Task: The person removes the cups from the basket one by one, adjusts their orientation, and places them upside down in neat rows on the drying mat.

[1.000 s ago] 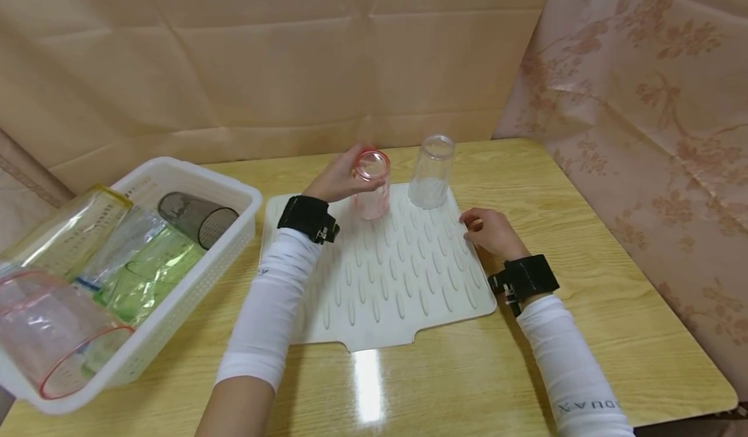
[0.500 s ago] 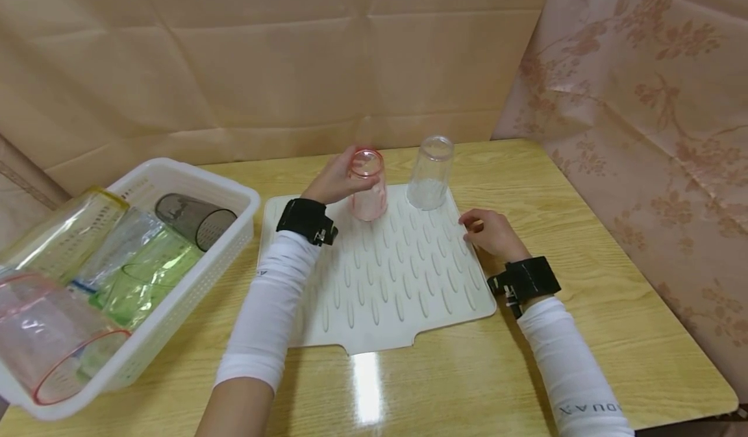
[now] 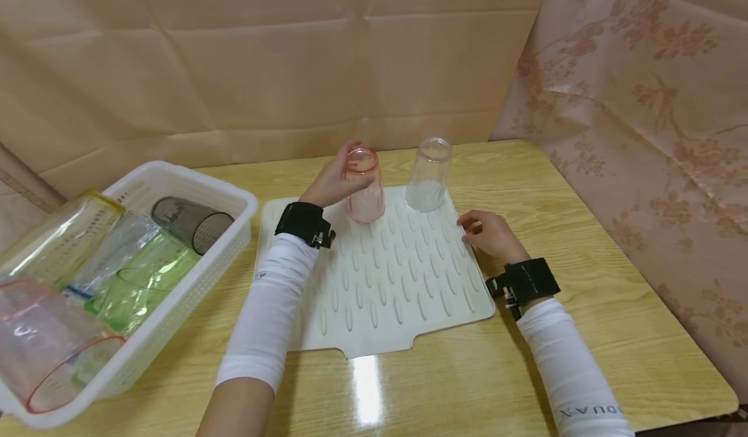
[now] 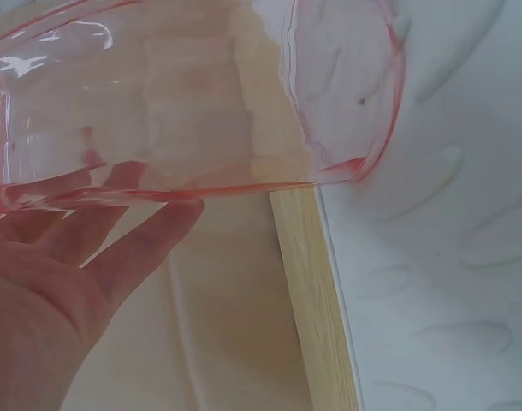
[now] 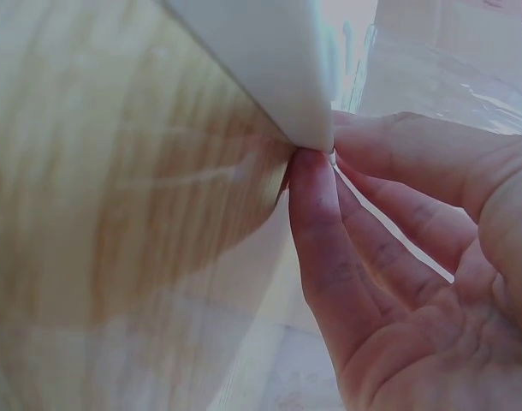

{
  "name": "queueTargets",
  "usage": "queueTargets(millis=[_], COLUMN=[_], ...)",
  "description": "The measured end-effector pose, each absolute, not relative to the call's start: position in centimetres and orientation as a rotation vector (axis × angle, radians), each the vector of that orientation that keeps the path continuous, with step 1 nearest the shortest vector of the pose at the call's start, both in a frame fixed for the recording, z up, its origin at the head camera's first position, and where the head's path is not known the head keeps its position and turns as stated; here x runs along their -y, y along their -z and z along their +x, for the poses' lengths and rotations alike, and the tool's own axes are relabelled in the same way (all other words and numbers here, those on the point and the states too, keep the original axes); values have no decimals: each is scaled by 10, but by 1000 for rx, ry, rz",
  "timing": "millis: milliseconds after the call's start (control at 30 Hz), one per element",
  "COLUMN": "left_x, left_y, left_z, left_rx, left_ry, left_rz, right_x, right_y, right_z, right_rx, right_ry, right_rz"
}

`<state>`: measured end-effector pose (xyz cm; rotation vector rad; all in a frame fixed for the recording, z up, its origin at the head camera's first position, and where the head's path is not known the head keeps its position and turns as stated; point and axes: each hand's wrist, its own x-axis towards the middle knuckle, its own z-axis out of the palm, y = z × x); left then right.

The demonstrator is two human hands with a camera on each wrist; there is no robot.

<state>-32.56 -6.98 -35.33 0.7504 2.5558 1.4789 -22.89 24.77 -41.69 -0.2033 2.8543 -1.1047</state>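
A pink-rimmed clear glass [image 3: 367,200] stands upside down on the far part of a white drying mat [image 3: 397,333] with raised ridges. My left hand [image 3: 336,184] is around the upper part of this glass, fingers spread and fairly straight, thumb across its near side. In the left wrist view several fingers [image 4: 141,248] lie along the glass's side, some showing through its wall. A clear tumbler [image 3: 429,177] stands inverted on the mat, right of the pink one. At the mat's right edge, my right hand [image 3: 491,232] pinches that edge between thumb and fingers, clearest in the right wrist view.
On the left stands a white plastic basket [image 3: 234,197] with several large tumblers: a yellow one [image 3: 70,236], a green one [image 3: 149,274], a grey one [image 3: 189,221] and a pink one [image 3: 52,339]. Beige cloth [image 3: 263,67] hangs behind the wood-grain table [image 3: 613,359].
The pink glass has shifted slightly left on the mat. My left fingers have loosened, with a fingertip now showing above the glass's top. My right hand stays at the mat's edge.
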Motion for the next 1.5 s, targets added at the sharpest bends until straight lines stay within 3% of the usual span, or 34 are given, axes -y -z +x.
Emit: queueTargets(millis=[267, 567, 833, 1500], left_x=[73, 85, 106, 218], left_y=[336, 348, 337, 285], left_z=[-306, -335, -330, -282], left_rx=[-2597, -2683, -2714, -2937], left_ry=[-1456, -1399, -1346, -1080], left_rz=[829, 983, 980, 863], right_x=[-240, -242, -244, -248], right_y=[416, 416, 415, 413], right_z=[-233, -239, -245, -252], right_rx=[-2836, -2829, -2824, -2846], right_ry=[1091, 1076, 1073, 1062], right_rz=[-198, -228, -256, -344])
